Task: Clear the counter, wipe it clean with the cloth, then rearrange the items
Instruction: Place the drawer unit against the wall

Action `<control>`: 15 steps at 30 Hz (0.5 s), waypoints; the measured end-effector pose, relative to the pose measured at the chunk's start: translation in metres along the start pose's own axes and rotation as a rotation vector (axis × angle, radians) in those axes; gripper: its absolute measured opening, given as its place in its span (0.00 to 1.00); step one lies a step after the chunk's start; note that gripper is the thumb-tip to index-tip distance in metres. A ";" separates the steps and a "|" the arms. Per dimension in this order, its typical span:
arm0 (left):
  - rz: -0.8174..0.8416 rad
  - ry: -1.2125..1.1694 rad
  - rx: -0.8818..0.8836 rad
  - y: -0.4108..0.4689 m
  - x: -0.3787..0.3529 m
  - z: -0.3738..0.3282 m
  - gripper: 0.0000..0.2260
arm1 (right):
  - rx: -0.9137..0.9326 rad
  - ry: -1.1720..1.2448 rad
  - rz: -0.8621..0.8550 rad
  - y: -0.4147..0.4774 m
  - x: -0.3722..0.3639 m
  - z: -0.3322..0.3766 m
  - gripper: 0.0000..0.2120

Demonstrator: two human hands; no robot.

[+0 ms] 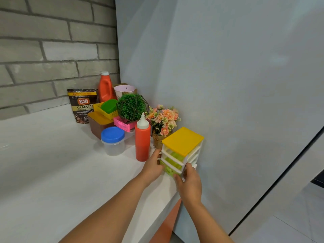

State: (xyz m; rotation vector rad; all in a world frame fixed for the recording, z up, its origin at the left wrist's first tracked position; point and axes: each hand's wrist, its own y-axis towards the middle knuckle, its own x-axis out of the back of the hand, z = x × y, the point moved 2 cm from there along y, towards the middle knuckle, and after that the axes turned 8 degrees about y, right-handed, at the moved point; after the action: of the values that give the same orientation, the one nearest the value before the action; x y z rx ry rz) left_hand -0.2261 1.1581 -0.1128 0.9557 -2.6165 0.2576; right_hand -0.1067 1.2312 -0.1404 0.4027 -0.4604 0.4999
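- We see a small plastic drawer unit with a yellow top, a white frame and three pale green drawers. It stands upright at the right front edge of the white counter, close against the pale grey wall panel.
- The left hand grips the unit's left side, with its fingers curled against the lower drawers.
- The right hand holds the front right corner low down, with the thumb on the bottom drawer's face and the fingers wrapped round the frame.
- The hands hide the unit's base, so we cannot tell whether it rests on the counter or is lifted just off it.
- Just left of the unit stands an upright red squeeze bottle with a white nozzle cap.
- Just behind the unit we see a bunch of pink and peach flowers in a burlap-wrapped pot.
- Left of the squeeze bottle is a clear plastic jar with a blue lid.
- Behind the jar sits a brown box with a yellow lid.
- A yellow slatted basket lies tilted on that box, with a green container in it.
- A pink slatted basket carries a green ball plant in a wire frame.
- In the back corner, by the grey brick wall, we see three things:
  - a dark coffee pouch
  - a tall orange-red bottle with a white cap
  - a pale pink bucket
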 end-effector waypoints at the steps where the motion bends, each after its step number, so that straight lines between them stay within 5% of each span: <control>1: 0.002 -0.005 0.000 -0.004 0.001 0.001 0.25 | 0.007 -0.005 -0.007 -0.005 0.000 0.002 0.09; 15: -0.007 -0.016 -0.051 -0.088 0.053 0.008 0.22 | 0.084 0.054 -0.088 -0.094 -0.014 0.053 0.09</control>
State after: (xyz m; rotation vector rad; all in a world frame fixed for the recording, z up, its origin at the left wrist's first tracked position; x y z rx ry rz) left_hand -0.2084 1.0577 -0.0962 0.9527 -2.6209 0.1809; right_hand -0.0836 1.1258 -0.1278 0.4872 -0.3684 0.4447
